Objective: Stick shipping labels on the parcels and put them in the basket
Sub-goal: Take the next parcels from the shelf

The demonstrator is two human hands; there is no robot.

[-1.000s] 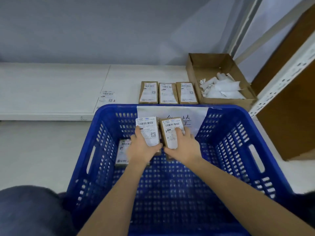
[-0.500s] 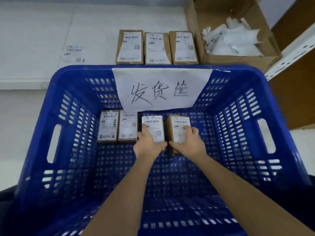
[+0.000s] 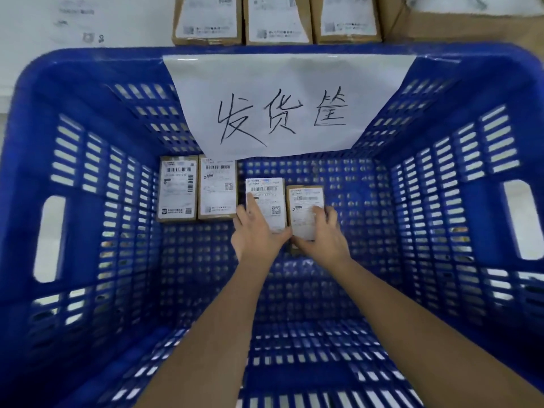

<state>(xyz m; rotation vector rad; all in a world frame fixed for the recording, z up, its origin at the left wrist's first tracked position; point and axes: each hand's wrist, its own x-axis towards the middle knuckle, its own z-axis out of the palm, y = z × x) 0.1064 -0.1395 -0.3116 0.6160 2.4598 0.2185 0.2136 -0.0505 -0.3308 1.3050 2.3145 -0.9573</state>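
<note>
Parcels — four small brown boxes, each bearing a white shipping label — sit low inside the blue basket (image 3: pixel 35 119), toward its far wall. Two lie flat side by side on the slotted floor at the far left: the first parcel (image 3: pixel 177 188) and, touching it, the second parcel (image 3: pixel 217 189). The other two are in hand. The left hand (image 3: pixel 254 231) grips the third parcel (image 3: pixel 269 198) from its near end, thumb laid across the label, fingers curled at the left edge. The right hand (image 3: pixel 322 237) grips the fourth parcel (image 3: pixel 304 201) likewise, fingers wrapped over its right edge. These two parcels stand just beside each other, close to the second parcel; whether they already rest on the basket floor cannot be told.

A white paper sign (image 3: pixel 288 104) with handwritten characters hangs over the basket's far wall. Beyond the rim, on the white shelf (image 3: pixel 132 19), three further labelled boxes (image 3: pixel 276 22) stand in a row, next to a brown carton (image 3: pixel 459 28) at the upper right. A loose label sheet (image 3: pixel 79 25) lies at the upper left — blurred, unreadable.
</note>
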